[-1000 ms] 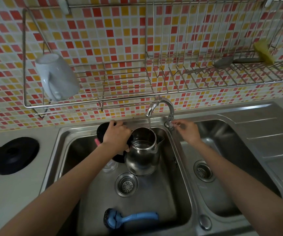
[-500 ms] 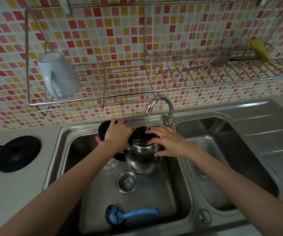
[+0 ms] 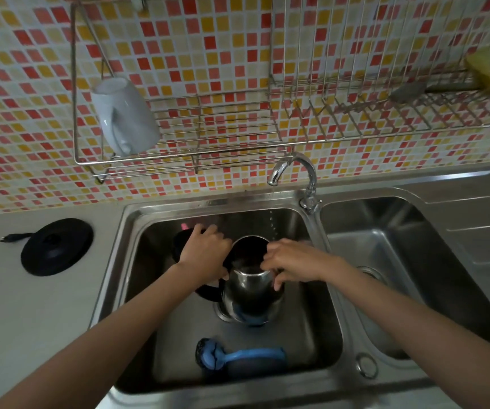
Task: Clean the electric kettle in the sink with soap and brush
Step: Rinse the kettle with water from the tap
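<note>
A steel electric kettle (image 3: 251,296) with a black handle and open black lid stands in the left sink basin (image 3: 297,343). My left hand (image 3: 205,255) grips the kettle's black handle at its left side. My right hand (image 3: 292,262) holds the kettle's rim on the right, fingers curled over the edge. The faucet (image 3: 292,172) above lets only a few drops fall behind the kettle. A blue dish brush (image 3: 238,356) lies in the basin in front of the kettle. Something pink (image 3: 185,225) shows behind my left hand.
A black kettle base (image 3: 57,246) with its cord sits on the counter at left. The right sink basin (image 3: 415,261) holds nothing I can see. Above, a wire rack (image 3: 208,160) carries a white mug (image 3: 124,115), a yellow sponge (image 3: 483,69) and a utensil (image 3: 409,91).
My right hand left the tap and took the kettle's rim. The water stream has shrunk to drips. The kettle has moved toward me, away from under the spout.
</note>
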